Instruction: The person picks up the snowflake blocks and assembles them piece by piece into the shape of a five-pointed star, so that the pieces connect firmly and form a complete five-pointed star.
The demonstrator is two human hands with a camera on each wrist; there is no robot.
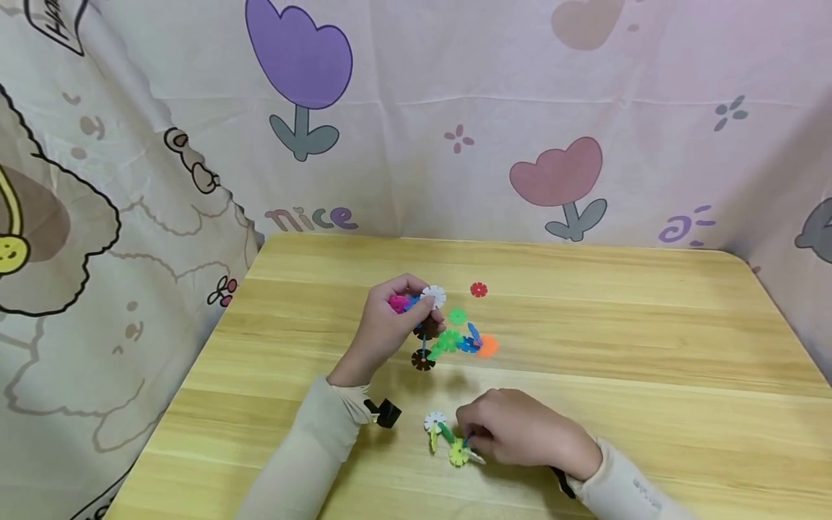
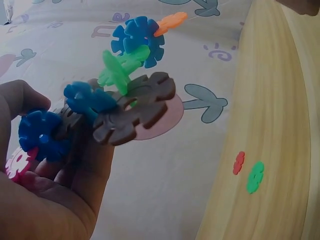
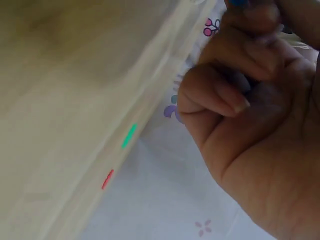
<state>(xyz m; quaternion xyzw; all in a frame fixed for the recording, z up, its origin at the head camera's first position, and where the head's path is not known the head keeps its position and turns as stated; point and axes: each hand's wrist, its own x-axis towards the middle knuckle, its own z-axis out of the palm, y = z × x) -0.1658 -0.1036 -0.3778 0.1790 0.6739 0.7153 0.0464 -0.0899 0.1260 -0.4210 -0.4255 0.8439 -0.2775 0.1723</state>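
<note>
My left hand [image 1: 390, 321] grips one end of a chain of interlocking plastic snowflake discs, above the table. Pink, blue and white discs sit by its fingers; a brown disc [image 1: 423, 360], light green discs [image 1: 448, 341], blue ones and an orange disc [image 1: 487, 346] stretch away to the right. In the left wrist view the brown disc [image 2: 135, 110] sticks out past the fingers. Closer to me, my right hand [image 1: 520, 430] pinches a second, shorter disc chain, with a yellow-green disc [image 1: 458, 453] and a white disc [image 1: 435, 422]. Its fingers partly hide a blue disc [image 3: 239, 2].
Two loose discs, one red [image 1: 479, 289] and one green [image 1: 458, 316], lie on the wooden table [image 1: 617, 318] beyond the left hand's chain. A printed cloth [image 1: 416, 166] hangs along the table's back and left sides.
</note>
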